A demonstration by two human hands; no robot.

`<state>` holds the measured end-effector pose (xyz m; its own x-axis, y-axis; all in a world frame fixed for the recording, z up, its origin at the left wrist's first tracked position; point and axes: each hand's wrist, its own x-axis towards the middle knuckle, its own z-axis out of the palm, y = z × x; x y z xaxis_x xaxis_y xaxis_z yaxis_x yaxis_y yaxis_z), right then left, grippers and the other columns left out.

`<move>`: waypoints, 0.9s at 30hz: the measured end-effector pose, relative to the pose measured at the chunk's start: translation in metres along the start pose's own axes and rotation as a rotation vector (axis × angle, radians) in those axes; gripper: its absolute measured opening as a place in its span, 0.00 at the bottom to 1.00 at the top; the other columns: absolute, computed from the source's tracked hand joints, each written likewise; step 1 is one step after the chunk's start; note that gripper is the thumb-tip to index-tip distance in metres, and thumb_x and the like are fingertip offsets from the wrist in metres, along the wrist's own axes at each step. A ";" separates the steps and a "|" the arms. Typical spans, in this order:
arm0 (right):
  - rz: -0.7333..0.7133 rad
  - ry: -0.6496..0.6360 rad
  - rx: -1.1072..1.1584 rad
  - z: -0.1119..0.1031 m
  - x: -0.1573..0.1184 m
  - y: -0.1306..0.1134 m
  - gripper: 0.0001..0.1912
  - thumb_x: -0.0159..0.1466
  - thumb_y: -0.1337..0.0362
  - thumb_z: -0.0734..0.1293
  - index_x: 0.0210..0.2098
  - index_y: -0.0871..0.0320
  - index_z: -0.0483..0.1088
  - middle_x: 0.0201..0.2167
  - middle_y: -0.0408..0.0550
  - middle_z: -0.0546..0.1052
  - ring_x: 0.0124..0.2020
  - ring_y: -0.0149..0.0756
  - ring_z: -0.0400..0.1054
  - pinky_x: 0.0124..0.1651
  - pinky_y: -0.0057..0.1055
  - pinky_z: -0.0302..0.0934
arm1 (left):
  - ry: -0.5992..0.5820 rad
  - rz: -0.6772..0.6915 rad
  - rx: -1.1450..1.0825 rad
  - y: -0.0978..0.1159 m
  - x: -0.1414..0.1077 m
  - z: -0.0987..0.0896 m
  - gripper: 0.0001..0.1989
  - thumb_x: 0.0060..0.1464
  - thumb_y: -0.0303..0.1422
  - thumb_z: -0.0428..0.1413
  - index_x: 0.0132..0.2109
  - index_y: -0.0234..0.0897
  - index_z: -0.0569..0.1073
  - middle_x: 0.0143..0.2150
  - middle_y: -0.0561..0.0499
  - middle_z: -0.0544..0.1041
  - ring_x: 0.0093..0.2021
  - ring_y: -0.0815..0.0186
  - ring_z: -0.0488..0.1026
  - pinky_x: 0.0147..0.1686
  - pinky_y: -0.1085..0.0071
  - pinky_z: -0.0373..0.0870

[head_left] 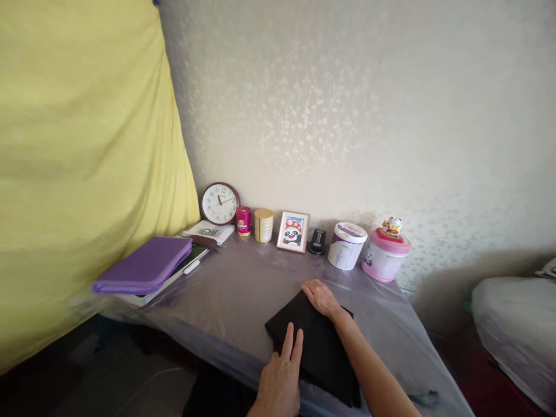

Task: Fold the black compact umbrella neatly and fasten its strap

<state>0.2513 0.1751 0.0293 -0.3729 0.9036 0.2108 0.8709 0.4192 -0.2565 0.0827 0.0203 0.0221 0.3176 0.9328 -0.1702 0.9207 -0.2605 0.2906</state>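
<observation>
A flat black piece (319, 353), which looks like folded cloth or a thin bag, lies at the near edge of the table; its exact kind cannot be made out. My right hand (321, 296) rests flat across its far edge, fingers together and stretched out. Over its near left side is my left hand (282, 368), with two fingers extended and slightly apart while the others are hidden or curled. Neither hand grips anything. My right forearm covers part of the black piece's right side.
Along the wall stand a clock (220, 203), a pink can (244, 222), a yellow-lidded jar (263, 226), a panda picture frame (293, 231), a black device (317, 241) and two tubs (346, 246). A purple folder (145, 263) lies left on the plastic-covered table (217, 307).
</observation>
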 end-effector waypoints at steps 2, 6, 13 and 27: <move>0.087 -0.014 -0.001 0.002 0.007 0.006 0.18 0.67 0.61 0.52 0.37 0.56 0.72 0.39 0.48 0.77 0.43 0.34 0.69 0.47 0.29 0.58 | -0.021 -0.019 -0.024 0.001 -0.001 -0.005 0.48 0.39 0.17 0.45 0.64 0.46 0.33 0.66 0.51 0.29 0.45 0.57 0.69 0.42 0.61 0.69; 0.229 0.036 -0.019 0.005 0.011 0.018 0.20 0.66 0.59 0.51 0.33 0.56 0.73 0.33 0.49 0.78 0.37 0.37 0.72 0.40 0.30 0.60 | -0.041 -0.038 -0.074 0.004 -0.002 -0.009 0.47 0.39 0.17 0.47 0.64 0.43 0.35 0.67 0.42 0.35 0.46 0.55 0.70 0.43 0.61 0.68; 0.424 0.268 -0.017 -0.020 -0.037 0.045 0.19 0.65 0.59 0.50 0.40 0.58 0.70 0.42 0.55 0.75 0.44 0.42 0.70 0.45 0.36 0.60 | 0.038 -0.032 -0.098 0.004 -0.002 0.003 0.46 0.41 0.17 0.45 0.64 0.42 0.34 0.66 0.36 0.40 0.44 0.57 0.72 0.41 0.64 0.68; 0.680 0.324 0.762 -0.011 -0.147 -0.014 0.20 0.57 0.48 0.57 0.36 0.57 0.68 0.22 0.42 0.70 0.21 0.33 0.68 0.19 0.26 0.62 | 0.111 -0.053 -0.047 0.008 -0.004 0.009 0.40 0.47 0.19 0.43 0.64 0.29 0.33 0.65 0.33 0.43 0.44 0.63 0.72 0.40 0.72 0.66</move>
<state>0.2981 0.0352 0.0124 0.3161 0.9486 0.0136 0.3927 -0.1178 -0.9121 0.0912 0.0123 0.0169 0.2389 0.9676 -0.0820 0.9231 -0.2001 0.3283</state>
